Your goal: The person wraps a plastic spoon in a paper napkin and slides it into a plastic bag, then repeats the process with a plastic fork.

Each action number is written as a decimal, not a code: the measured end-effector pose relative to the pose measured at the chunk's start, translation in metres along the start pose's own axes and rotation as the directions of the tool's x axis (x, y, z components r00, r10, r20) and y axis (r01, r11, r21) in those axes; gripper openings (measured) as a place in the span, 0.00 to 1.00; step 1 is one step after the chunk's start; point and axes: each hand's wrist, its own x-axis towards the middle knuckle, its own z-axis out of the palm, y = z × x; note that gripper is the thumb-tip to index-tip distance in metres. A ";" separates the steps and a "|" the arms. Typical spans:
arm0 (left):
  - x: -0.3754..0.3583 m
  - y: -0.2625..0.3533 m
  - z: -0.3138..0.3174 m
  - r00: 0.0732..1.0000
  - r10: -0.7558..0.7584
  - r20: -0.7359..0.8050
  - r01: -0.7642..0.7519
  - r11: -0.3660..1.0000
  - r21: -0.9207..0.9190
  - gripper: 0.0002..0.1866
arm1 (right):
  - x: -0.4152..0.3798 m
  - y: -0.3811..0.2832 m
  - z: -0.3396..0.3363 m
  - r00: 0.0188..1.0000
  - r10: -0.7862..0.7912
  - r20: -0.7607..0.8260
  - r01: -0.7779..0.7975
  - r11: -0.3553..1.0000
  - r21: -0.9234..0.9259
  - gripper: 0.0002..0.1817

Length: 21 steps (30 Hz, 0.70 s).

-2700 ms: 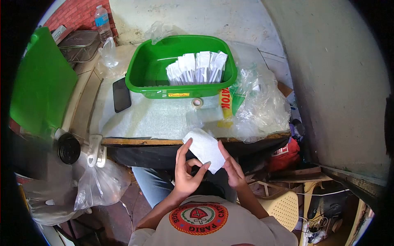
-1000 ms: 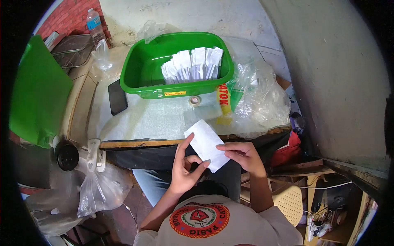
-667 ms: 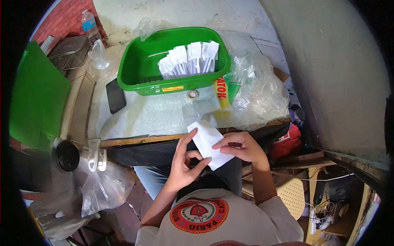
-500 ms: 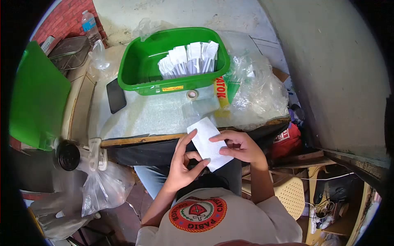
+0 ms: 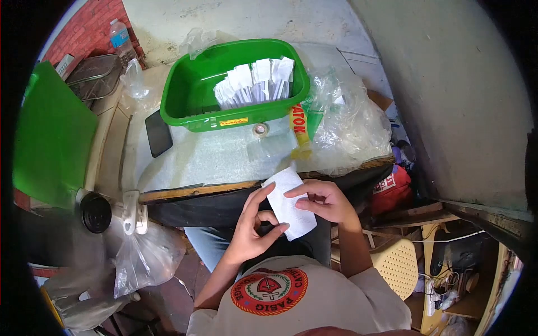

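Note:
A folded white paper napkin (image 5: 290, 206) is held between my two hands, over my lap just in front of the table edge. My left hand (image 5: 255, 227) grips its left side, with fingertips at the upper left corner and the thumb at the lower left. My right hand (image 5: 325, 201) pinches the right side, index finger and thumb lying on its face. Beyond, on the table, stands a green basin (image 5: 202, 122) with several white paper-wrapped bundles (image 5: 255, 84) fanned out inside. A roll of tape (image 5: 260, 130) lies in front of the basin.
A black phone (image 5: 159, 133) lies left of the basin. Clear plastic bags (image 5: 350, 129) are heaped at the table's right. A water bottle (image 5: 121, 40) stands at the back left. A clear bag (image 5: 147, 257) hangs below the table's left edge.
The napkin has tilted slightly between my hands and sits a little lower and further right. Both hands keep hold of it. The camera view has shifted slightly.

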 end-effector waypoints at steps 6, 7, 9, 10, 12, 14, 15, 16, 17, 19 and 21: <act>-0.004 0.000 -0.002 1.000 -0.020 0.005 0.020 1.000 0.004 0.44 | -0.002 -0.001 0.005 0.998 0.036 -0.054 -0.027 0.987 0.158 0.24; -0.004 0.000 -0.002 1.000 -0.021 0.003 0.021 1.000 -0.004 0.44 | -0.002 -0.002 0.005 0.998 0.039 -0.056 -0.031 0.990 0.140 0.25; -0.005 0.000 -0.003 1.000 -0.021 0.002 0.021 1.000 -0.012 0.44 | -0.003 -0.006 0.008 0.997 0.042 -0.059 -0.035 0.992 0.122 0.27; -0.005 0.001 -0.003 1.000 -0.025 0.001 0.025 1.000 -0.011 0.44 | -0.003 -0.011 0.009 0.992 0.080 -0.093 -0.067 0.988 0.136 0.26; -0.004 0.001 -0.003 1.000 -0.026 0.002 0.026 1.000 -0.009 0.44 | -0.002 -0.011 0.008 0.985 0.116 -0.129 -0.096 0.984 0.149 0.26; -0.004 0.001 -0.003 0.999 -0.036 0.012 0.037 0.999 -0.015 0.45 | 0.000 0.001 0.004 0.986 -0.108 -0.130 0.108 0.994 -0.006 0.24; -0.004 0.001 -0.003 0.999 -0.037 0.013 0.037 0.999 -0.015 0.45 | 0.001 0.001 0.003 0.985 -0.108 -0.132 0.108 0.994 -0.005 0.24; -0.004 0.002 -0.002 0.999 -0.030 0.020 0.029 1.000 0.005 0.45 | 0.002 0.001 0.002 0.988 -0.118 -0.099 0.114 0.993 -0.043 0.23; -0.004 0.003 -0.002 0.999 -0.022 0.028 0.021 0.999 0.025 0.46 | 0.003 0.001 0.000 0.990 -0.127 -0.067 0.121 0.989 -0.081 0.22; -0.004 0.001 -0.002 0.999 -0.019 0.031 0.018 0.999 0.031 0.46 | 0.001 0.003 0.000 0.995 -0.067 -0.077 0.062 0.996 -0.069 0.21; -0.003 0.000 -0.002 0.999 -0.015 0.032 0.014 0.999 0.037 0.46 | 0.000 0.006 0.000 0.996 -0.008 -0.084 0.003 0.998 -0.058 0.21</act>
